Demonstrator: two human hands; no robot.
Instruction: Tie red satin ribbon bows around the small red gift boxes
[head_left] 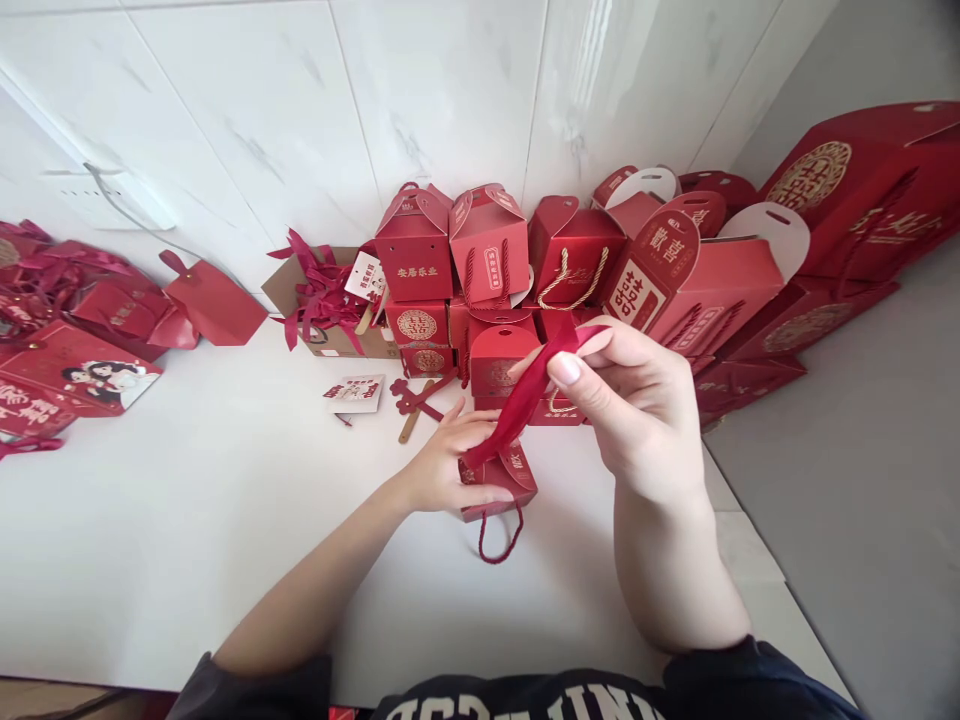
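A small red gift box [521, 487] with a dark red cord handle sits on the white table. My left hand [450, 462] grips its left side, with the thumb along the front edge and the fingers over the back. From the top of the box a dark red ribbon [525, 400] rises to my right hand [626, 395]. The ribbon is pinched between the thumb and fingers of my right hand, raised above and to the right of the box. Part of the box is hidden under my left hand and the ribbon.
Stacked red boxes [412, 268] stand behind, against the tiled wall, with larger ones [840, 200] at right. A cardboard box [352, 343] holds ribbons. Cards [356, 394] and red-and-gold pieces [415, 402] lie nearby. More red boxes [90, 375] are at far left.
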